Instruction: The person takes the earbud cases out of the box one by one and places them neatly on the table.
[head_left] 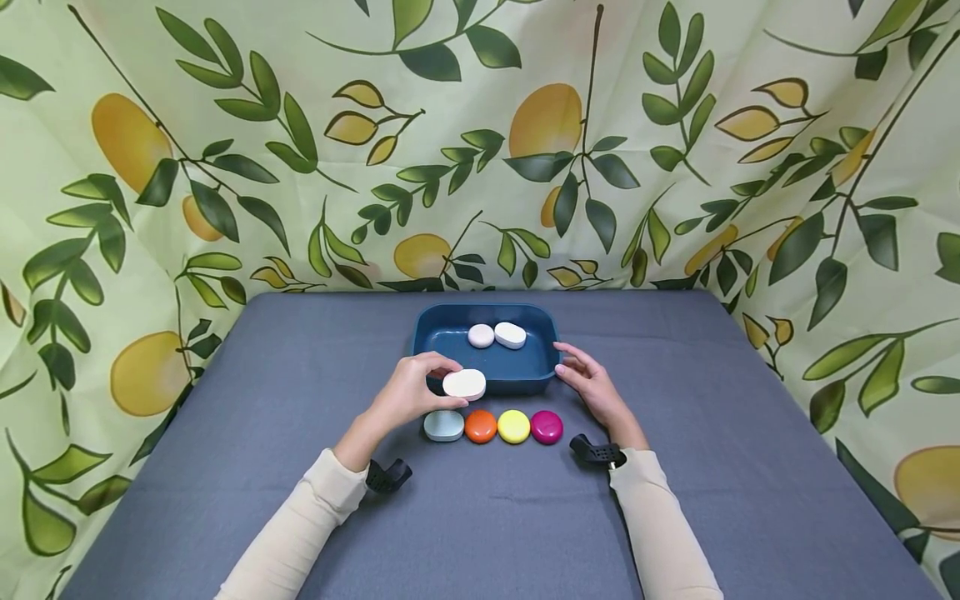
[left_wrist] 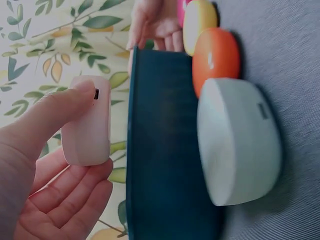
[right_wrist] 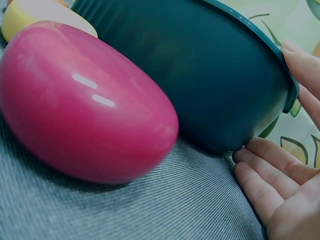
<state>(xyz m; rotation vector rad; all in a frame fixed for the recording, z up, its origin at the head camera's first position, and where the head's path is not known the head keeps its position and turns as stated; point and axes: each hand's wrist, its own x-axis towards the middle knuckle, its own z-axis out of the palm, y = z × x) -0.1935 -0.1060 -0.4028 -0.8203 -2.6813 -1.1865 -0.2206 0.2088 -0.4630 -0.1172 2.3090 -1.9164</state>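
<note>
Pinching a white oval piece (head_left: pixel 465 384) between thumb and fingertips, the left hand (head_left: pixel 408 387) has its thumb on the near edge and its fingers on the far one. The piece lies with its long axis running left to right and its broad face up; a small dark slot (left_wrist: pixel 96 94) on its near side sits by the thumb. It is above the near rim of a blue bin (head_left: pixel 517 386), apart from it. The left forearm slants inward from the lower left. The right hand (head_left: pixel 592 390), fingers apart, touches the bin's right end. Inside lie a round white piece (head_left: pixel 481 336) and a second oval (head_left: pixel 511 335), tilted slightly down to the right. Nearer the person, a pale blue oval (head_left: pixel 444 426), lengthwise along its row, precedes orange (head_left: pixel 481 426), yellow (head_left: pixel 513 426) and magenta rounds (head_left: pixel 547 427).
</note>
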